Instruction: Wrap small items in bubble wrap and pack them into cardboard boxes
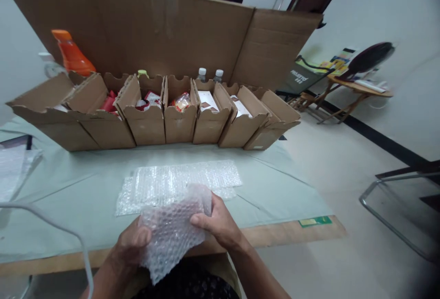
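Note:
A piece of bubble wrap (172, 230), possibly a pouch, is held up over the table's front edge. My left hand (132, 241) grips its left side, thumb on the near face. On the right side my right hand (220, 221) pinches it, thumb in front and the other fingers behind. A faint pinkish tint shows through the plastic; I cannot tell whether that is fingers or something inside. Just beyond, flat bubble wrap sheets (206, 175) lie overlapping on the pale green tablecloth (275, 198).
Several open cardboard bins (147, 125) stand in a row at the back, holding small packets and boxes. Behind them rise a cardboard panel (165, 29) and an orange bottle (74, 54). A white cable (51, 221) crosses at left, near more plastic sheets (12, 171).

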Demonstrator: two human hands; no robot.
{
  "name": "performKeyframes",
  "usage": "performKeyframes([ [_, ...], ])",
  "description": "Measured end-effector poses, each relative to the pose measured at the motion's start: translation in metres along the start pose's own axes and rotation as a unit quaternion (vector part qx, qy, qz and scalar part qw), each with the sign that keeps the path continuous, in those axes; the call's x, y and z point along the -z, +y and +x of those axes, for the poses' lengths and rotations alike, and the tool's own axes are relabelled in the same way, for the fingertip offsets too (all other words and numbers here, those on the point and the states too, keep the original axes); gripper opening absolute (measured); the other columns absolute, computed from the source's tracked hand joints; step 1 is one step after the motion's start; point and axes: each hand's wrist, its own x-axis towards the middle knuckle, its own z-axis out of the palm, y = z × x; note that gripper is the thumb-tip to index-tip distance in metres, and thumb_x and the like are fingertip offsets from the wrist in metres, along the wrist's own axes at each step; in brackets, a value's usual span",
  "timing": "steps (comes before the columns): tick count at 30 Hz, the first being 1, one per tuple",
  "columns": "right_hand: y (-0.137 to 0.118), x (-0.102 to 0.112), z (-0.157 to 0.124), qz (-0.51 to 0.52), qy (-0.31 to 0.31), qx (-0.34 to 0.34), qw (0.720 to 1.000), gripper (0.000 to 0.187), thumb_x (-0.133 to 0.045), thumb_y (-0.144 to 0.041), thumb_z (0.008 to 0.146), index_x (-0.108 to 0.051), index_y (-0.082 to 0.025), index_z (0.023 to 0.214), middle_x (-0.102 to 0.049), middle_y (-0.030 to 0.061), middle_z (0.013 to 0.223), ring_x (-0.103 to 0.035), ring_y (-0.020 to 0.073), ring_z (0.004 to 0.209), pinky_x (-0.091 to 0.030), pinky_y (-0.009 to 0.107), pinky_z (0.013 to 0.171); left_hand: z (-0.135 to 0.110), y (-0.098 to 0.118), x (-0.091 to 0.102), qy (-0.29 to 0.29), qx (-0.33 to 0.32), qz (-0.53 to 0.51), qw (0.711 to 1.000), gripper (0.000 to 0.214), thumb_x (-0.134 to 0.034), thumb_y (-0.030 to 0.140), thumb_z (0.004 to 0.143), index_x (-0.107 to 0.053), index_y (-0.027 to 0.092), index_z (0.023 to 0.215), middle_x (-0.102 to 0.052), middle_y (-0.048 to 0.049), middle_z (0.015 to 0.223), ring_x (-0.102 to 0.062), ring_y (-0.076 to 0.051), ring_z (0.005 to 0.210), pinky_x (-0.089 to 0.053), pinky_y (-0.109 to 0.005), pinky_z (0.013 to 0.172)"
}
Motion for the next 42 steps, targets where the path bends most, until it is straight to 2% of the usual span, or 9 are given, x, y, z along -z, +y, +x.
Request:
performKeyframes([
  [3, -0.002, 0.018, 0.007, 0.005, 0.09, 0.004, 0.996, 0.036, -0.08, -0.049, 0.077, -0.071, -0.019, 0.093, -0.072, 0.0027, 0.083, -0.067, 0.0189, 0.073, -0.055, 0.03, 0.068, 0.004, 0.009, 0.02, -0.02, -0.002, 0.009, 1.0, 0.069, -0.067, 0.074, 0.059, -0.081, 0.021, 0.102, -0.078, -0.0163, 0.093, -0.069, -0.043, 0.104, -0.059, -0.053, 0.084],
  [7, 0.003, 0.051, 0.017, -0.151, 0.187, 0.054, 0.969, 0.023, -0.068, -0.042, 0.085, -0.066, -0.02, 0.092, -0.065, -0.0017, 0.069, -0.06, 0.0156, 0.06, -0.046, 0.026, 0.056, 0.023, 0.029, 0.052, 0.007, 0.012, 0.204, 0.979, 0.045, -0.073, 0.061, 0.072, -0.079, 0.019, 0.089, -0.077, -0.0124, 0.09, -0.071, -0.033, 0.091, -0.056, -0.043, 0.083],
  [10, 0.012, 0.067, 0.026, -0.353, 0.249, 0.101, 0.896, 0.035, -0.069, -0.037, 0.081, -0.066, -0.02, 0.112, -0.072, 0.0012, 0.08, -0.064, 0.0192, 0.066, -0.05, 0.032, 0.065, 0.041, 0.03, 0.068, 0.103, -0.039, 0.444, 0.889, 0.041, -0.068, 0.06, 0.076, -0.074, 0.02, 0.08, -0.072, -0.0095, 0.081, -0.067, -0.03, 0.078, -0.053, -0.04, 0.076],
  [13, 0.008, 0.079, 0.033, -0.502, 0.295, 0.163, 0.796, 0.043, -0.067, -0.036, 0.082, -0.066, -0.018, 0.121, -0.076, 0.0104, 0.101, -0.07, 0.0273, 0.085, -0.052, 0.044, 0.08, 0.049, 0.02, 0.076, 0.21, -0.157, 0.584, 0.768, 0.059, -0.061, 0.059, 0.082, -0.07, 0.012, 0.116, -0.07, -0.0187, 0.107, -0.065, -0.037, 0.097, -0.051, -0.051, 0.087],
  [17, -0.052, 0.081, 0.051, -0.573, 0.253, 0.294, 0.722, 0.025, -0.06, -0.033, 0.093, -0.07, -0.021, 0.112, -0.075, 0.0132, 0.114, -0.068, 0.031, 0.108, -0.051, 0.047, 0.089, 0.045, 0.008, 0.068, 0.223, -0.309, 0.639, 0.668, 0.054, -0.054, 0.047, 0.095, -0.056, 0.014, 0.139, -0.065, -0.0203, 0.123, -0.058, -0.035, 0.109, -0.048, -0.052, 0.095],
  [21, -0.144, 0.049, 0.115, -0.615, 0.127, 0.358, 0.691, 0.019, -0.058, -0.023, 0.096, -0.073, -0.023, 0.108, -0.075, 0.0099, 0.118, -0.066, 0.0278, 0.11, -0.049, 0.044, 0.096, 0.049, -0.008, 0.046, 0.092, -0.332, 0.649, 0.678, 0.027, -0.054, 0.025, 0.095, -0.069, 0.024, 0.118, -0.068, -0.0111, 0.118, -0.06, -0.028, 0.107, -0.05, -0.043, 0.092],
  [25, -0.2, 0.005, 0.213, -0.741, 0.007, 0.227, 0.631, 0.029, -0.058, -0.007, 0.09, -0.077, -0.02, 0.107, -0.077, 0.0108, 0.112, -0.068, 0.0285, 0.109, -0.048, 0.041, 0.094, 0.06, -0.021, 0.036, 0.034, -0.247, 0.676, 0.694, 0.026, -0.061, 0.021, 0.087, -0.071, 0.025, 0.111, -0.068, -0.0096, 0.115, -0.059, -0.029, 0.103, -0.05, -0.043, 0.085],
  [30, -0.197, -0.024, 0.293, -0.805, -0.108, 0.028, 0.582, 0.025, -0.078, -0.002, 0.069, -0.08, -0.016, 0.09, -0.079, 0.0098, 0.095, -0.074, 0.0313, 0.098, -0.053, 0.036, 0.081, 0.063, -0.021, 0.039, 0.022, -0.232, 0.674, 0.701, 0.028, -0.062, 0.023, 0.087, -0.071, 0.024, 0.114, -0.067, -0.0112, 0.116, -0.059, -0.031, 0.103, -0.049, -0.045, 0.083],
  [42, -0.184, -0.025, 0.299, -0.774, -0.088, 0.072, 0.623, 0.016, -0.068, -0.009, 0.078, -0.079, -0.017, 0.087, -0.078, 0.0083, 0.092, -0.073, 0.0244, 0.096, -0.047, 0.03, 0.081, 0.062, -0.016, 0.035, 0.03, -0.211, 0.658, 0.722, 0.026, -0.062, 0.021, 0.086, -0.071, 0.026, 0.111, -0.067, -0.0094, 0.116, -0.058, -0.03, 0.103, -0.046, -0.044, 0.086],
])
